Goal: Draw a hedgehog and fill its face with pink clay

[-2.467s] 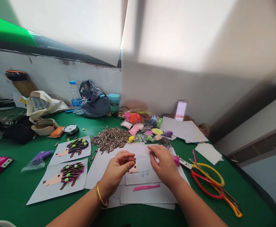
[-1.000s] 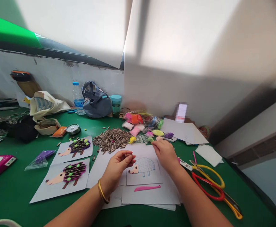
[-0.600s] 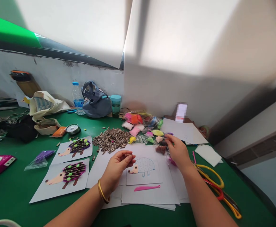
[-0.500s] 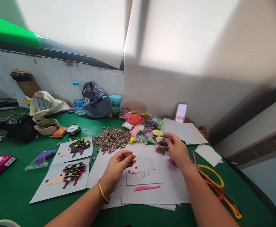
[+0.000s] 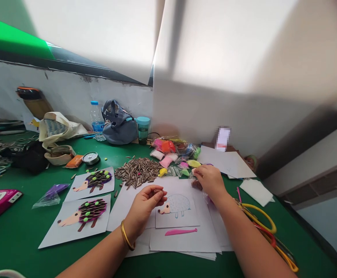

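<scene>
My left hand [image 5: 148,202] hovers at the left edge of the hedgehog drawing [image 5: 177,204], thumb and fingers pinched together. A small dark bit seems to show at the fingertips, too small to name. The drawing has a blue outline and a flesh-coloured clay face. My right hand [image 5: 211,181] is closed at the small clay packets, its fingertips beside a bag of brown clay [image 5: 196,183]; what they grip is hidden. Below the drawing, a pink modelling knife [image 5: 181,231] lies on white paper [image 5: 186,244].
Two finished hedgehog pictures [image 5: 78,227] lie at left. Behind my left hand is a heap of striped sunflower seeds [image 5: 138,172]. Bagged colored clay [image 5: 168,148] sits at the back, near a blue bag [image 5: 119,129]. Yellow-handled scissors [image 5: 261,214] rest by my right forearm.
My right hand has shifted slightly left, toward the brown clay bag and the light-coloured clay beside it. My left hand stays nearly in place, still pinched. The view has moved slightly.
</scene>
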`<state>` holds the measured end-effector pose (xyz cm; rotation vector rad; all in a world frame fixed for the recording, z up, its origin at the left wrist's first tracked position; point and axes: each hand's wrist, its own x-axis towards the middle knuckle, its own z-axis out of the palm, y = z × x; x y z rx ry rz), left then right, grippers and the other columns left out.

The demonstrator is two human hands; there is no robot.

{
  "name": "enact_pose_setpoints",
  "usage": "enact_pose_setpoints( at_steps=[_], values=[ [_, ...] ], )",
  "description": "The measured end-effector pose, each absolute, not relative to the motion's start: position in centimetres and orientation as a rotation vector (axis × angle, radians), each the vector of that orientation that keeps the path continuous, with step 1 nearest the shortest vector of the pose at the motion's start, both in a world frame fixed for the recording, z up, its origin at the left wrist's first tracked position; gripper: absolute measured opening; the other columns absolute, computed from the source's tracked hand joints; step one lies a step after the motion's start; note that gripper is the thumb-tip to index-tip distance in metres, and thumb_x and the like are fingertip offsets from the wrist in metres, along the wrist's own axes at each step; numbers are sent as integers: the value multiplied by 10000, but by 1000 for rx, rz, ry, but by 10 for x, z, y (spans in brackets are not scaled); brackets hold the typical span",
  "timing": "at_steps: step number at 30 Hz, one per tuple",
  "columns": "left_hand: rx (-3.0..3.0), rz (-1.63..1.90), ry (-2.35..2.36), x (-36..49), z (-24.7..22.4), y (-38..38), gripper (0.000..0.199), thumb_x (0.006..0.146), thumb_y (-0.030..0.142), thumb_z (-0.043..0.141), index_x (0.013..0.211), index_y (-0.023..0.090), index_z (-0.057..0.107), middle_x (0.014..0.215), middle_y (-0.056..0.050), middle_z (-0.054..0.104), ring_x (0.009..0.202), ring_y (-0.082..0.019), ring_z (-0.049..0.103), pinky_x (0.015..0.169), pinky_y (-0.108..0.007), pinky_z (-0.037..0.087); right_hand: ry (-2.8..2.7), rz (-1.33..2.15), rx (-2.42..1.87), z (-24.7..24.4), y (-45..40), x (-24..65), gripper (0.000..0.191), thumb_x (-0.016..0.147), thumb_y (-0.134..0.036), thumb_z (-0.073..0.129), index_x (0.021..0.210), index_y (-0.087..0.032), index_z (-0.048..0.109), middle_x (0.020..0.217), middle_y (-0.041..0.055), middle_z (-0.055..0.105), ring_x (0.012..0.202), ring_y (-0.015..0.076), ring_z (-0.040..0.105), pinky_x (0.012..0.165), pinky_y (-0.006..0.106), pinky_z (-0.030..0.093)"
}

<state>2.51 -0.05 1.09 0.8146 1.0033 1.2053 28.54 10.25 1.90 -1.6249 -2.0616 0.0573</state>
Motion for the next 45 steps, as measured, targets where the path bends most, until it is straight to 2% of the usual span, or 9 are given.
enact_pose_setpoints(
  at_steps=[3, 7, 13, 21, 25, 28, 35, 41, 45],
  values=[
    [826, 1203, 1004, 25, 10, -1, 393, 700, 423, 823, 966, 178, 670, 927, -64, 745, 789, -172, 697, 734, -288, 541, -2145, -127, -1677, 21, 103, 280, 143, 881, -247, 620, 824, -252, 751, 987, 45, 694, 1016, 242, 529, 844, 344, 308],
    [828, 1202, 1012, 24, 10, 0, 382, 706, 418, 818, 971, 185, 672, 917, -59, 744, 789, -176, 696, 732, -291, 536, -2244, -306, -1784, 21, 109, 278, 180, 927, -270, 573, 887, -253, 748, 1054, 60, 686, 1008, 242, 516, 805, 336, 304],
    [847, 1194, 1015, 24, 7, 0, 367, 732, 415, 802, 985, 185, 669, 913, -54, 734, 793, -171, 695, 727, -280, 536, -2326, -286, -1828, 21, 120, 279, 218, 939, -220, 518, 894, -210, 731, 911, 82, 696, 892, 227, 550, 733, 317, 305],
    [852, 1198, 1011, 23, 7, 0, 375, 724, 421, 806, 984, 186, 671, 894, -44, 722, 787, -173, 694, 725, -282, 536, -2377, -250, -1879, 23, 121, 282, 185, 929, -249, 544, 999, -212, 711, 992, 102, 691, 953, 260, 569, 715, 316, 333],
    [856, 1199, 1019, 24, 7, 0, 376, 719, 421, 808, 983, 189, 676, 887, -43, 721, 786, -179, 695, 730, -290, 536, -2396, -195, -1922, 22, 123, 283, 183, 919, -229, 547, 894, -197, 725, 963, 117, 683, 895, 247, 593, 670, 297, 337],
    [854, 1201, 1025, 23, 8, 0, 381, 719, 424, 808, 987, 187, 676, 890, -50, 723, 785, -179, 694, 725, -286, 532, -2388, -151, -1950, 24, 126, 283, 216, 925, -218, 524, 836, -183, 717, 910, 108, 671, 820, 214, 606, 646, 281, 334],
    [862, 1196, 1033, 24, 8, 0, 397, 710, 436, 808, 988, 183, 678, 896, -63, 730, 786, -187, 698, 727, -294, 533, -2290, -72, -2001, 28, 131, 286, 150, 885, -174, 534, 893, -201, 682, 934, 71, 660, 810, 189, 608, 629, 264, 330],
    [862, 1202, 1036, 23, 8, 0, 401, 701, 438, 814, 978, 182, 676, 884, -58, 727, 781, -177, 691, 719, -282, 529, -2278, 73, -2038, 19, 139, 290, 90, 848, -250, 606, 868, -219, 688, 873, 35, 700, 712, 167, 610, 558, 250, 286],
    [856, 1201, 1051, 24, 9, 0, 407, 697, 443, 813, 976, 179, 677, 888, -63, 724, 785, -186, 693, 724, -291, 530, -2314, 166, -2016, 18, 143, 293, 127, 855, -286, 610, 811, -247, 722, 829, 9, 718, 692, 153, 610, 550, 244, 285]
  ],
)
